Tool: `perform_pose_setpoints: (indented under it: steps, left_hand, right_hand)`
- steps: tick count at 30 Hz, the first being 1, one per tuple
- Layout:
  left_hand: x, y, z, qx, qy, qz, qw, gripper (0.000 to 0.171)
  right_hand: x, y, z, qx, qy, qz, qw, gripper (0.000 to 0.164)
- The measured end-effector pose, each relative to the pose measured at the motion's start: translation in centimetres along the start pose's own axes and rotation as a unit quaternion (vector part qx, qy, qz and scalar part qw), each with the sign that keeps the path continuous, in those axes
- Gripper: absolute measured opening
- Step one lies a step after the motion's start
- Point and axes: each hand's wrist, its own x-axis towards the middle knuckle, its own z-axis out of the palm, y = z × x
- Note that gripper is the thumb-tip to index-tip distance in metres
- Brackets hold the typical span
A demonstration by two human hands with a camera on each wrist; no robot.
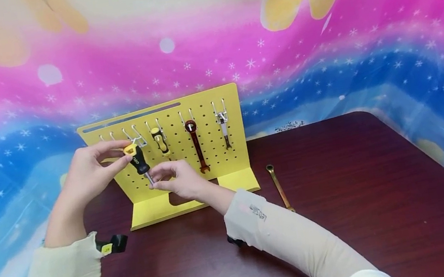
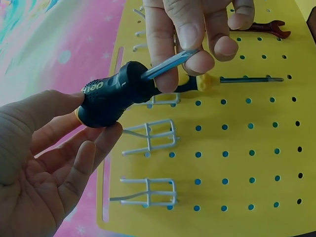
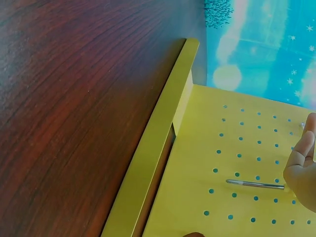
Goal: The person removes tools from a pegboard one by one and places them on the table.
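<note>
A stubby screwdriver [image 1: 138,160] with a black and yellow handle is tilted in front of the left part of a yellow pegboard [image 1: 226,169]. My left hand [image 1: 91,170] pinches its handle at the yellow end between thumb and fingers. Thumb and fingers of my right hand [image 1: 180,179] pinch the metal shaft near its tip. In the left wrist view, the shaft [image 2: 165,65] runs from the handle into the right fingers. Behind the screwdriver, white wire hooks [image 2: 150,136] stick out of the board. The right wrist view catches only part of the right hand [image 3: 302,173].
Hanging on the board are another yellow and black screwdriver [image 1: 160,141], a red combination wrench [image 1: 197,147] and a small silver wrench [image 1: 225,133]. A gold-coloured wrench [image 1: 279,187] lies on the dark red wooden table [image 1: 343,197], right of the board. A patterned curtain [image 1: 304,83] hangs behind.
</note>
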Motion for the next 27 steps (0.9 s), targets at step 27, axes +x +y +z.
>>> perform_pose_setpoints:
  steps: [27]
  left_hand:
    - [1.7,1.9,3.1,-0.045,-0.045,0.003,0.998,0.033]
  right_hand:
    - [-3.2,0.5,-4.7,-0.039,-0.021,-0.038,0.998,0.03]
